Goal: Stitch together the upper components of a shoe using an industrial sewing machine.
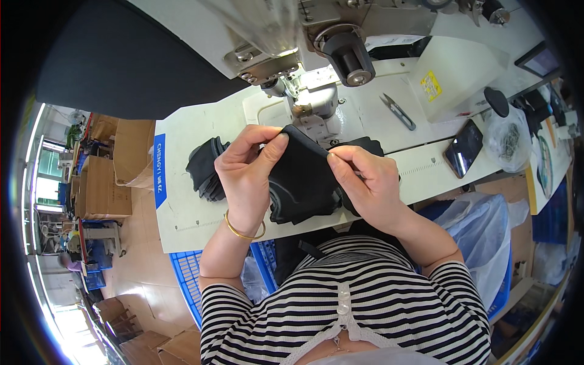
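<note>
- Black fabric piece [304, 179]: dark, matte, soft knit-looking cloth, folded/bunched w/ layered edges showing at its lower part; faint curved seam line visible on front face.
- It's held up just above the white table [182, 201], right in front of the sewing machine [292, 42], near the needle area.
- Left hand [246, 173]: thumb + forefinger pinching the top edge of the fabric, other fingers curled behind it; gold bangle [243, 231] on the wrist.
- Right hand [368, 182]: thumb + forefinger pinching the same top edge at the right corner, rest of fingers tucked under the cloth.
- Both hands close together, fabric stretched a bit between them.
- More black fabric [204, 167] heaped on table behind left hand, touching the held piece or not – can't tell.
- Thread snips [398, 111] lie on table to the right, well apart from hands; phone [463, 148] further right.
- Blue crate [188, 274] below table edge, by the person's striped top.
</note>
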Demonstrator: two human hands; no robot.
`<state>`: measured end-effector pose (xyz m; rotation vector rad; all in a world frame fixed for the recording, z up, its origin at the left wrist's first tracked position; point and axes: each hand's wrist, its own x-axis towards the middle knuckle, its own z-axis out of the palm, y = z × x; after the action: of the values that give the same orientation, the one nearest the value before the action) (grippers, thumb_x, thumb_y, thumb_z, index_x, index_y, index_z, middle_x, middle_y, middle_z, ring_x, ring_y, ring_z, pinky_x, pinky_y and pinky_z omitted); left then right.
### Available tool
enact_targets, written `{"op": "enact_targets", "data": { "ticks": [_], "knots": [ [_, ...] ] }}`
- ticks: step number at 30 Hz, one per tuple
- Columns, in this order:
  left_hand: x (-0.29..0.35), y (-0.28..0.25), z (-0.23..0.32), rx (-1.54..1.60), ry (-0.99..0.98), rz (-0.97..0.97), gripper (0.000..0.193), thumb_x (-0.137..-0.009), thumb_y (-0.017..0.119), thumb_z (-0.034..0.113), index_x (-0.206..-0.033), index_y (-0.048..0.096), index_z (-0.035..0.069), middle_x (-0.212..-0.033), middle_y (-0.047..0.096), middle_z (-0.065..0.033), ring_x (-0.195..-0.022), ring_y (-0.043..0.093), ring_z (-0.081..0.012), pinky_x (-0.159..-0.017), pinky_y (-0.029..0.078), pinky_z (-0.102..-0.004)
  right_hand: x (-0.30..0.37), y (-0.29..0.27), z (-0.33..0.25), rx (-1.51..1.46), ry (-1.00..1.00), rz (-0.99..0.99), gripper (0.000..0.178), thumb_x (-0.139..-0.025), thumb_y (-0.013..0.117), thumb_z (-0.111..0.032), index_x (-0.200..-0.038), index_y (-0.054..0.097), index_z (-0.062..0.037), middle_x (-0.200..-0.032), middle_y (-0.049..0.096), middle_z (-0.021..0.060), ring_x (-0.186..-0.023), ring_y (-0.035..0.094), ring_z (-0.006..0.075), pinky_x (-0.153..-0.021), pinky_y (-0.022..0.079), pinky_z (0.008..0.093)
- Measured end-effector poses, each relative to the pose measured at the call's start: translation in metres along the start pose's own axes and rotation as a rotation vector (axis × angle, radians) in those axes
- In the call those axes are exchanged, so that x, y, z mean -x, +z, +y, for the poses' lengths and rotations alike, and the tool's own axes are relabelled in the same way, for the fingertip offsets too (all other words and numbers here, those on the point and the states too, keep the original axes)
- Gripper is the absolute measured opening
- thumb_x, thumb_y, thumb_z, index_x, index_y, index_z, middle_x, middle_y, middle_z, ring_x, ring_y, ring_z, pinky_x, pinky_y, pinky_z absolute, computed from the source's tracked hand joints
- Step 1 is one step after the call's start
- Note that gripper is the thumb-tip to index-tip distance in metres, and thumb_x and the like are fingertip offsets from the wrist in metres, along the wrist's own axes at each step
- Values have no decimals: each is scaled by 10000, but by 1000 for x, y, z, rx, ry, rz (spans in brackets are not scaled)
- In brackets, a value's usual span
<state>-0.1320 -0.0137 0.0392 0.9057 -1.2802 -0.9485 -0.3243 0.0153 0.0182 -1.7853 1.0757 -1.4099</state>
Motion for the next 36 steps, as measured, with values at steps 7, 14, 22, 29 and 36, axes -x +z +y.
{"op": "enact_targets", "data": {
  "ticks": [7,14,22,29,36],
  "knots": [
    [-20,-6,7,-158,-122,-90,116,-854,748,8,-956,717,-35,-868,690,-20,-784,600,-63,-717,479,-192,-4,2,3,-147,134,-46,123,-947,641,-106,-959,678,11,-648,617,28,-551,548,40,-515,440,212],
    [-61,-19,4,-15,-407,-257,168,-823,771,22,-975,728,-35,-895,720,-75,-807,648,-98,-755,521,-227,-12,13,3,-367,247,-11,169,-963,629,-129,-978,686,29,-700,637,-1,-617,569,18,-588,538,208],
    [-81,-12,11,70,-550,-202,86,-820,748,-14,-897,710,-18,-871,716,-80,-802,667,-139,-765,526,-252,-27,14,5,-466,305,23,178,-966,612,-120,-967,681,44,-691,595,-18,-624,530,14,-598,550,225],
    [-86,-12,14,61,-596,-222,73,-811,743,-17,-874,707,-14,-843,711,-81,-776,665,-145,-743,524,-260,-26,12,7,-496,315,-19,181,-977,613,-107,-1007,675,60,-797,653,22,-702,601,53,-617,566,249],
    [-87,-12,13,28,-569,-216,103,-803,750,-27,-892,699,-29,-864,713,-105,-779,679,-160,-772,533,-273,-25,15,7,-490,307,18,189,-974,606,-136,-972,681,37,-696,584,-24,-631,523,9,-600,554,228]
  ]
}}
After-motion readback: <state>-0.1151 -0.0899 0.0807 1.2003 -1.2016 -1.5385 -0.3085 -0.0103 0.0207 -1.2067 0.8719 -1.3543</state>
